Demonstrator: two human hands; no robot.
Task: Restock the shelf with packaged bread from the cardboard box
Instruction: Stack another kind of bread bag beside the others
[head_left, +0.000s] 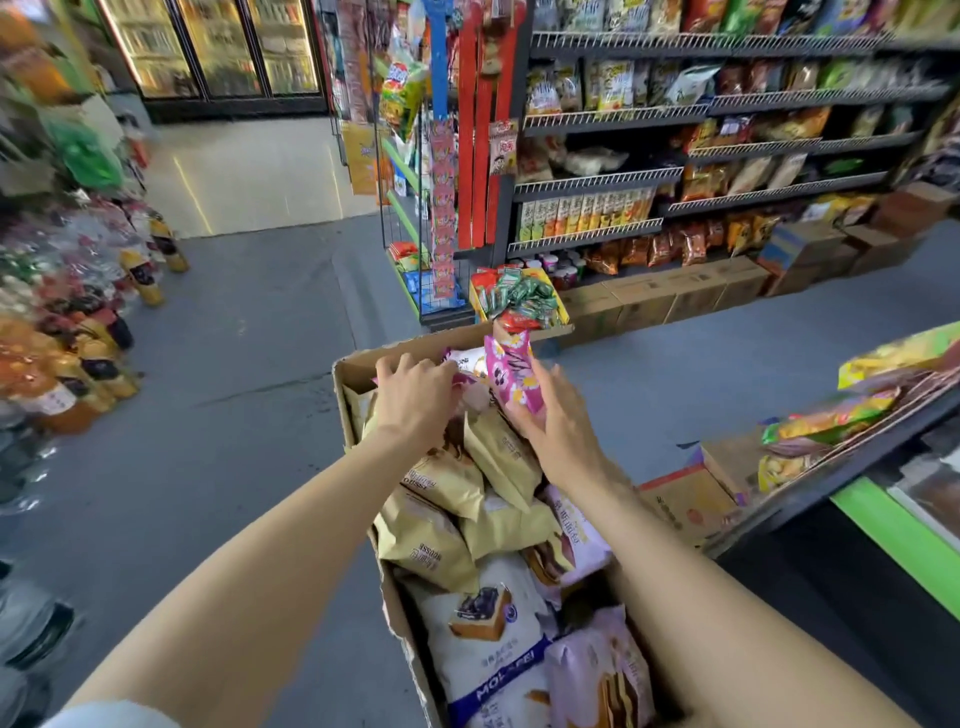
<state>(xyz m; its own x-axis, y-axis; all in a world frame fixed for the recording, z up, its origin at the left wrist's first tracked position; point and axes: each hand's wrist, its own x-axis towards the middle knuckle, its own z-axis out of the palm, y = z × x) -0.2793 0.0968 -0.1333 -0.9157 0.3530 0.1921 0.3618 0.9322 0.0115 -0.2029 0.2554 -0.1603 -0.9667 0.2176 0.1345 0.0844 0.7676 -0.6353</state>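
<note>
Our right hand (558, 423) is clamped on a pink bread packet (511, 376) above the far end of the cardboard box (358, 374); our left hand (415, 395) pinches another there. They look light, soft, crushable, so we'd hold them loosely by the sides.

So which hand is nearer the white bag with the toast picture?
Right. The right hand holds a pink packet above the cardboard box, closer to the white bag; the left hand reaches further away, at the far end.
</note>
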